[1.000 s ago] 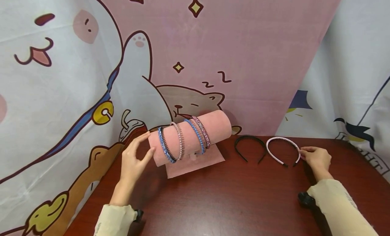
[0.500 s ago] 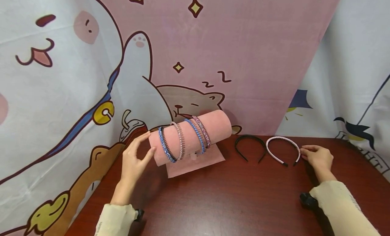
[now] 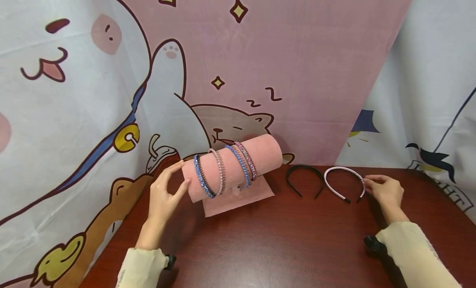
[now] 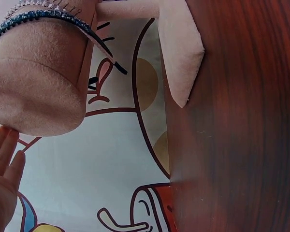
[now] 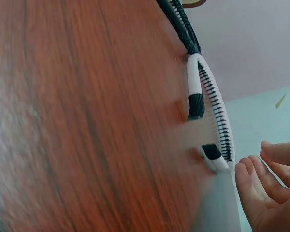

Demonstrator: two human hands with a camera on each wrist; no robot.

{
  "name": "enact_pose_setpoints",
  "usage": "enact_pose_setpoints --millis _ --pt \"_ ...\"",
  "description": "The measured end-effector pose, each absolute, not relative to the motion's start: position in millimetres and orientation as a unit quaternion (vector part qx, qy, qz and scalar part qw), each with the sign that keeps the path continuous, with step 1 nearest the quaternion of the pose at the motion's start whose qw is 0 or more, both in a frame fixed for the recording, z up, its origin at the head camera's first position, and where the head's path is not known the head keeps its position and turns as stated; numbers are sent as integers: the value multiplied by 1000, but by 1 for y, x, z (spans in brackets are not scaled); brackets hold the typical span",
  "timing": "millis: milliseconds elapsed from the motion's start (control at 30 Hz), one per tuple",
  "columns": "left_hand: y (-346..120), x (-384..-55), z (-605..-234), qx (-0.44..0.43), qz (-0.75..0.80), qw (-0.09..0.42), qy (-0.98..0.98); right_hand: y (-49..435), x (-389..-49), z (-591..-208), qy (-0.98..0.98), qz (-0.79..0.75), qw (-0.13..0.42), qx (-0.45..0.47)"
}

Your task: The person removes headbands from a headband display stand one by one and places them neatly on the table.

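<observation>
My left hand [image 3: 162,193] touches the left end of a pink padded display roll [image 3: 262,153], with extended fingers at its end in the left wrist view. The roll stands on a flat pink base [image 3: 256,195]. Around it sit a glittery blue headband [image 3: 201,176], a pale pink beaded headband [image 3: 220,172], a blue braided headband [image 3: 239,166] and a glittery pink headband [image 3: 248,160]. My right hand [image 3: 384,193] is at the right side of a white headband [image 3: 334,190], fingertips right at its edge. A black headband [image 3: 305,167] lies just left of the white one.
The dark red wooden table [image 3: 282,246] carries everything. A cartoon-print cloth [image 3: 316,73] hangs close behind the stand and the loose headbands, and also along the left side. Each wrist wears a small black device [image 3: 373,243] under a cream sleeve.
My right hand drew slightly away from the white headband, then came back left to its edge. My left hand, the display roll and its headbands stay in place.
</observation>
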State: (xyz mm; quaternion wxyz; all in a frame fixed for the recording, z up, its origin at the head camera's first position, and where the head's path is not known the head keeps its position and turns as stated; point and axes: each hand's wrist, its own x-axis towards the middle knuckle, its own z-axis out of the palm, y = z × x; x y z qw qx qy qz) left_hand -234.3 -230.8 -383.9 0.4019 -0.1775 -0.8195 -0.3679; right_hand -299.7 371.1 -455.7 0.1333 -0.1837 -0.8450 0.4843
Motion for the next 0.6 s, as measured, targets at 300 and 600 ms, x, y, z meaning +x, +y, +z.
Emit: enact_pose_setpoints --millis 300,600 --pt "-231 -236 -384 -177 -371 402 -818 355 -299 -452 -840 493 137 -184" --pt "-230 -233 -383 -172 -375 396 -821 333 -295 -446 -813 540 152 -157"
